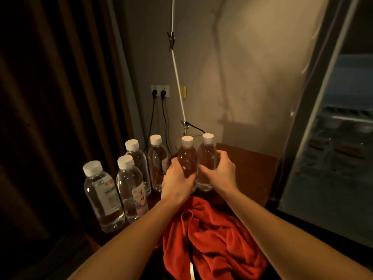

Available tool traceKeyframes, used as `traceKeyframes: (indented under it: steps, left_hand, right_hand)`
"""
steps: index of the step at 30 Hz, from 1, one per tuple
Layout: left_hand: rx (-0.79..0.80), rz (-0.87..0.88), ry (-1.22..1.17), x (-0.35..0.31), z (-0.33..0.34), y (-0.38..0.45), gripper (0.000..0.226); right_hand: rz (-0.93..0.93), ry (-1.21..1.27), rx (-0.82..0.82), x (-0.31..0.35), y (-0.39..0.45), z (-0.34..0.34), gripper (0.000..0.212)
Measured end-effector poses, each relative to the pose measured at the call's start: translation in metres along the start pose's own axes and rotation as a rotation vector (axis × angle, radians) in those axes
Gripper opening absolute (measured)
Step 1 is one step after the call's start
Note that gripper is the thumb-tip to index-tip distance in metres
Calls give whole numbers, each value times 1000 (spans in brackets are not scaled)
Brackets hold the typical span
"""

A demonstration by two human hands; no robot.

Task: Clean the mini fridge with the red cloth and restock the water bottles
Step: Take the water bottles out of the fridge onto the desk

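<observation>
Two bottles gripped, one per hand: left hand (177, 181) wrapped around left bottle (187, 158), right hand (221, 171) wrapped around right bottle (207, 156), fingers curled tight on the bodies. Both bottles upright, side by side, over the brown tabletop (252, 168); can't tell if lifted or resting. Four more bottles (129, 184) stand at left, untouched. Red cloth (212, 239) lies bunched on the near edge, below the forearms, not in hand. Fridge (333, 148) at right, door open, shelves look bare. Est: wiping prob done, restock just starting, 0 bottles in, 6 to go.
</observation>
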State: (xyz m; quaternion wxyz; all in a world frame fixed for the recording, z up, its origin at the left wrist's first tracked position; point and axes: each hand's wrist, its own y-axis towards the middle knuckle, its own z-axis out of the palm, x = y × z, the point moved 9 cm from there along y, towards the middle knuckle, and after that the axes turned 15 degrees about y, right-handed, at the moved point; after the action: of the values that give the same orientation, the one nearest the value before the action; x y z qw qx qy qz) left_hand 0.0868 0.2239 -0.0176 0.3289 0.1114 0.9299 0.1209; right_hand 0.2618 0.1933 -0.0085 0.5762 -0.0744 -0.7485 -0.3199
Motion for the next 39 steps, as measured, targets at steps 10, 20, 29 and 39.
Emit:
traceKeyframes:
  steps: [10,20,29,39]
  left_hand:
    - [-4,-21,43,6,4,11,57]
    - [39,-25,181,-6,-12,-33,45]
    - [120,260,236,-113,4,-117,34]
    - [237,531,257,-257,60,-185,50]
  right_hand:
    - [2,-7,123,-6,12,18,65]
    - [-66,-333,265,13,-36,-24,69]
    - [-179,-388,116,54,-111,-140,39]
    - [79,-540,-102,51,-141,-310,51]
